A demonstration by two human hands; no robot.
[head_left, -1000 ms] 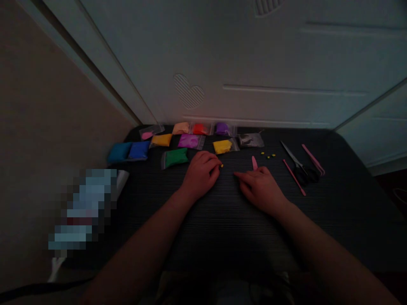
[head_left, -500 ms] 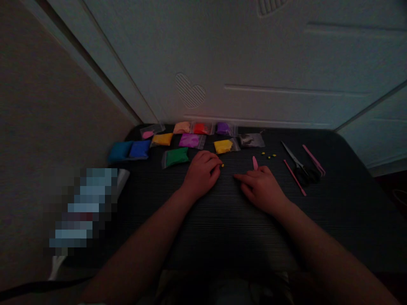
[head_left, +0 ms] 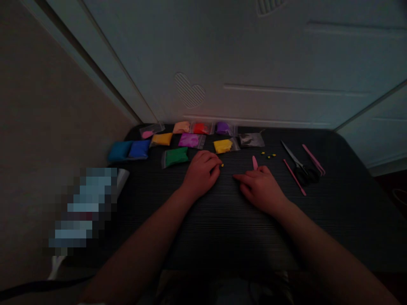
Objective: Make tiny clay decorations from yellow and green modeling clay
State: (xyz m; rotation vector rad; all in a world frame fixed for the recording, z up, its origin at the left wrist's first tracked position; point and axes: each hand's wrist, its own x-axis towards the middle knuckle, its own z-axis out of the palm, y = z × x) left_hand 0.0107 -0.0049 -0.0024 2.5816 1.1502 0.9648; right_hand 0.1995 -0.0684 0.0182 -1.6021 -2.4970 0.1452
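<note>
My left hand rests on the dark table, its thumb and fingers closed in a pinch. At its fingertips shows a tiny yellow piece of clay. To the right, my right hand lies on the table with the index finger stretched out toward the left hand and the other fingers bent. Whether anything lies under that fingertip is too dark to see. A pink modelling tool sticks out just beyond the right hand, its lower part hidden. Several tiny yellow and green bits lie behind it.
Bags of coloured clay, among them a green bag and a yellow bag, line the back. Scissors, a pink stick tool and pink tweezers lie right. A blurred-out device stands left. A white panel rises behind.
</note>
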